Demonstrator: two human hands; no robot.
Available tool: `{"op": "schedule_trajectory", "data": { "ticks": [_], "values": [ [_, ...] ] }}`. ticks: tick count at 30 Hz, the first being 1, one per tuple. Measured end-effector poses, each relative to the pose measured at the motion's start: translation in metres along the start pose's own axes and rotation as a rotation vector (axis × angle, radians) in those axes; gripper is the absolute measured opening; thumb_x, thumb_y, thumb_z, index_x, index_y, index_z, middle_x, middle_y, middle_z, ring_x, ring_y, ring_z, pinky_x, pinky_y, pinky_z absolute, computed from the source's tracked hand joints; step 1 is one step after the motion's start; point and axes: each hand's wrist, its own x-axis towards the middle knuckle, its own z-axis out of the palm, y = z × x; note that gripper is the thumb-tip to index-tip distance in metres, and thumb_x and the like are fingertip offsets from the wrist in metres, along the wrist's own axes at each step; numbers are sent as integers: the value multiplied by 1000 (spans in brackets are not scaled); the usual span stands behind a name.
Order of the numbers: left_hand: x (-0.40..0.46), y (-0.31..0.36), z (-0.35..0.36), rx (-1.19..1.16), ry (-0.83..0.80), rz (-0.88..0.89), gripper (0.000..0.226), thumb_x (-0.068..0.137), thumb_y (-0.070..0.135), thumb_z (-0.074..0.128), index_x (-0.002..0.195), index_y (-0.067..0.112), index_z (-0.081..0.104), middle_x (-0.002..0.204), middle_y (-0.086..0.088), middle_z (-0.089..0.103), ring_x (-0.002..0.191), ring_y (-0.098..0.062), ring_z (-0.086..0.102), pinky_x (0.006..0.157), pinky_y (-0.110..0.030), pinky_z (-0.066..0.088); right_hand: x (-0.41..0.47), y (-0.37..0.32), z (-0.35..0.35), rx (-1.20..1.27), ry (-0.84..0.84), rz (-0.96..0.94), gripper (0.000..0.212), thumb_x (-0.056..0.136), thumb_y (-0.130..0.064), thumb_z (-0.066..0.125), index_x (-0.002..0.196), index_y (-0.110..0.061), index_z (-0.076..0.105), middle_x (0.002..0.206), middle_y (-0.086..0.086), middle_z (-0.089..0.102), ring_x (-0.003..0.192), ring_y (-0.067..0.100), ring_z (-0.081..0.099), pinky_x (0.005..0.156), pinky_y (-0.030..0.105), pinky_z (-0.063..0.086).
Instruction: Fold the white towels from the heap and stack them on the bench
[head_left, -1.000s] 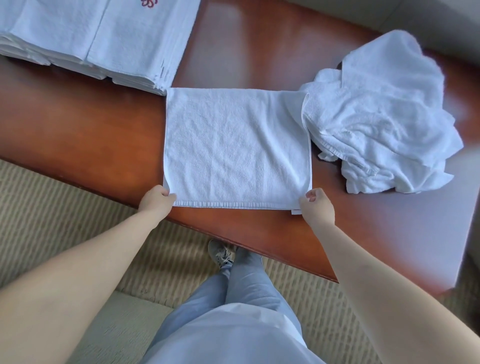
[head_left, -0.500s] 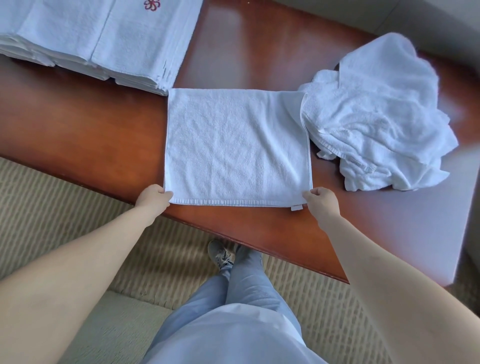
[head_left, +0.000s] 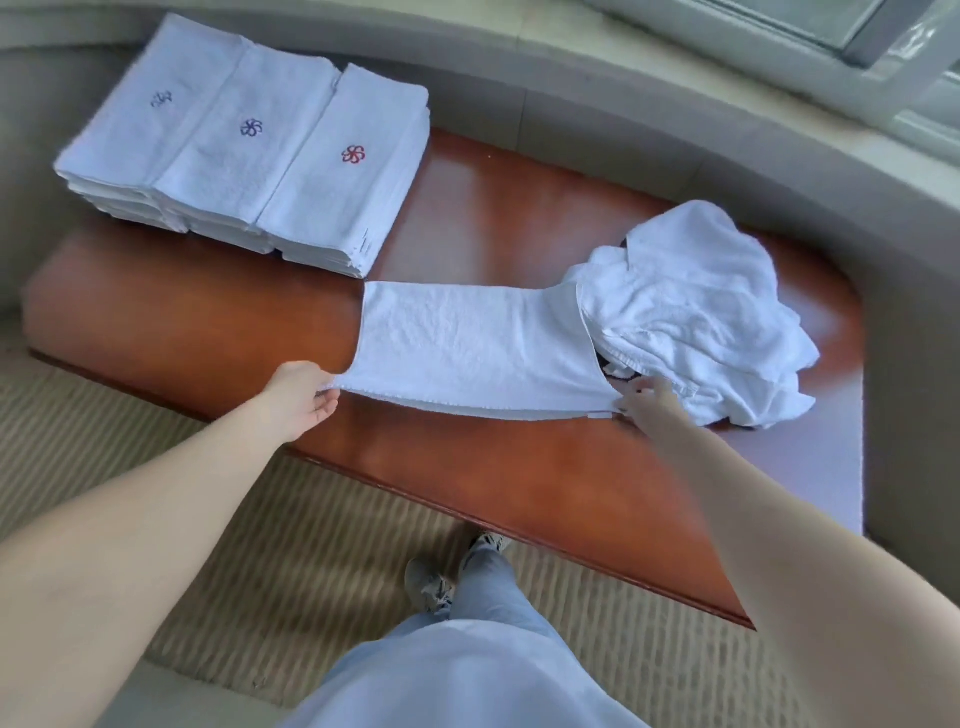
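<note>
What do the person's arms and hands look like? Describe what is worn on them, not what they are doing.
Both arms are bare from the frame edge down to the hands: no sleeves show. The left hand and the right hand wear no gloves, and no watch, bracelet or ring can be seen, though the right hand is motion-blurred. Lower down, a pale blue-white garment and blue trousers show.

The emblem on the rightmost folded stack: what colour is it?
Red emblem, seen in the head view.
</note>
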Motion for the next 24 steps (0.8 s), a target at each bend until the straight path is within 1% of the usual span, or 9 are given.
{"op": "schedule_trajectory", "data": {
  "ticks": [3,7,10,13,15,17,20,22,24],
  "values": [
    [-31,60,6,-227,-81,64,20,98,3,53,101,18,64,86,-7,55,66,-12,52,65,-22,50,-18,-61,-14,288,-25,-28,17,94,0,58,93,-18,58,72,6,58,49,12,59,52,23,56],
    [-79,120,5,-276,-191,100,13,91,10,54,86,18,63,68,3,48,49,-4,46,54,-16,45,-58,-121,-38,403,-124,-30,16,95,-13,50,79,-17,51,50,-4,43,36,7,37,40,15,35],
    [-106,143,-6,-201,-202,118,13,91,15,52,86,18,64,59,6,48,47,-4,47,60,-17,42,-85,-145,-55,453,-109,-28,10,87,-18,53,77,-16,56,50,-5,46,36,6,41,42,13,40],
    [-122,160,-12,-220,-201,143,11,90,17,54,84,17,64,57,7,50,47,-3,50,54,-18,45,-105,-169,-60,568,-117,-66,9,86,-16,53,77,-15,54,49,-4,49,36,6,47,41,13,45],
    [-126,168,-9,-265,-195,152,14,93,17,54,79,15,59,60,5,53,55,-5,56,56,-21,49,-110,-182,-57,648,-132,-97,11,94,-15,51,83,-14,54,54,-2,50,43,7,55,51,18,56],
    [-125,174,-3,-287,-199,189,16,98,14,52,82,14,59,72,1,56,75,-12,64,76,-26,56,-109,-188,-53,646,-137,-118,13,102,-15,49,90,-14,54,55,0,52,46,8,61,64,26,59],
    [-123,179,6,-300,-227,254,15,103,12,53,95,14,65,89,-3,60,103,-20,67,102,-32,51,-101,-193,-48,658,-121,-151,15,106,-12,42,99,-16,56,63,2,55,48,9,61,76,27,54],
    [-121,180,11,-321,-237,294,12,103,12,54,99,14,65,94,-4,60,107,-20,66,102,-32,51,-94,-196,-46,709,-110,-178,18,106,-12,41,105,-17,58,74,3,52,63,11,61,89,27,52],
    [-118,180,14,-346,-227,326,12,103,12,54,100,14,66,94,-5,60,101,-19,68,91,-31,55,-88,-196,-46,765,-110,-204,17,105,-13,45,102,-16,61,75,2,52,69,12,60,93,27,51]
  ]
}}
